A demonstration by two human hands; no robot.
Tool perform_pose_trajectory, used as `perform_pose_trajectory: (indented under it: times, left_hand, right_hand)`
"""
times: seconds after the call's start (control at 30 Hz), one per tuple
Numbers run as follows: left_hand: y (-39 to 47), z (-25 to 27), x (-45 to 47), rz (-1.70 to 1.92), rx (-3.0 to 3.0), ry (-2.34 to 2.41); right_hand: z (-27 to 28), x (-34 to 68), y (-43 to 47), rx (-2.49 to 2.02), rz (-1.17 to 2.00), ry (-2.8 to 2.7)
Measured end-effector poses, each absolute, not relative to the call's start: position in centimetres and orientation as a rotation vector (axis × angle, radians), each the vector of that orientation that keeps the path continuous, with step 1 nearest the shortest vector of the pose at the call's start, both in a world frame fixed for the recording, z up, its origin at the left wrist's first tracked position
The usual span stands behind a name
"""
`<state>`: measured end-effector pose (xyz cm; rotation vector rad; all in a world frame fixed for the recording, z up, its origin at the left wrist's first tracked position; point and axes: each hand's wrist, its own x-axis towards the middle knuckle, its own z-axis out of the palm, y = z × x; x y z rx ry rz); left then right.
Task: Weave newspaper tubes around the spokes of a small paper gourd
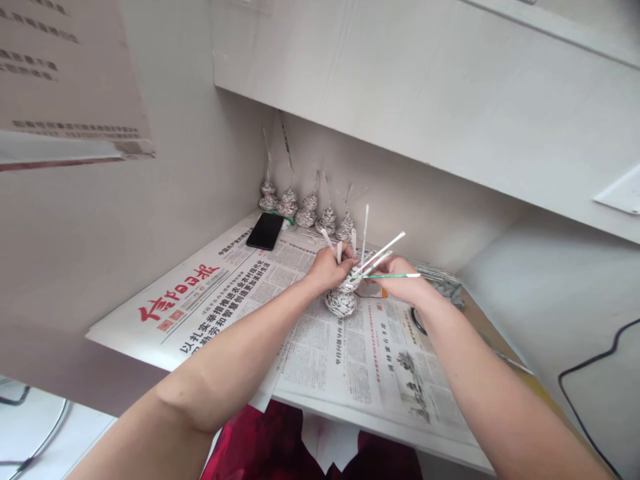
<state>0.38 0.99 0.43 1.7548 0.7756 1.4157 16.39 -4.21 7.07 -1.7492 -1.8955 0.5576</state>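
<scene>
A gourd-shaped piece woven from rolled newspaper strips (pixel 341 303) stands on the newspaper-covered table in front of me. My left hand (pixel 329 267) is closed around its upper part, with thumb and fingers at the neck. Several paper strips (pixel 384 252) stick up and out from its top, one of them with green along it. On the right side, my right hand (pixel 397 273) is closed among these strips at the top of the gourd. Its fingertips are partly hidden behind the strips, and it appears to pinch one of them.
Several finished-looking woven gourds (pixel 306 212) line the back wall. A black phone (pixel 265 231) lies on the newspaper (pixel 315 353) at the left. Bundled paper strips (pixel 440 275) lie behind my right hand. An overhanging white panel (pixel 400 113) slants above the table.
</scene>
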Motion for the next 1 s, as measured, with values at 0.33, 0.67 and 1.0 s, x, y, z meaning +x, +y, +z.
perform_pose_trajectory:
  times: [0.33, 0.67, 1.0]
  left_hand:
    - [1.0, 0.5, 0.4, 1.404, 1.712, 0.771]
    - [0.7, 0.7, 0.4, 1.39, 1.749, 0.745]
    - [0.7, 0.7, 0.3, 1.431, 1.706, 0.774]
  right_hand:
    - [6.1, 18.0, -4.6, -1.731, 0.552, -1.806]
    - [5.6, 16.8, -5.3, -1.644, 0.375, -1.855]
    - [5.6, 15.0, -9.1, -1.58, -0.132, -1.746]
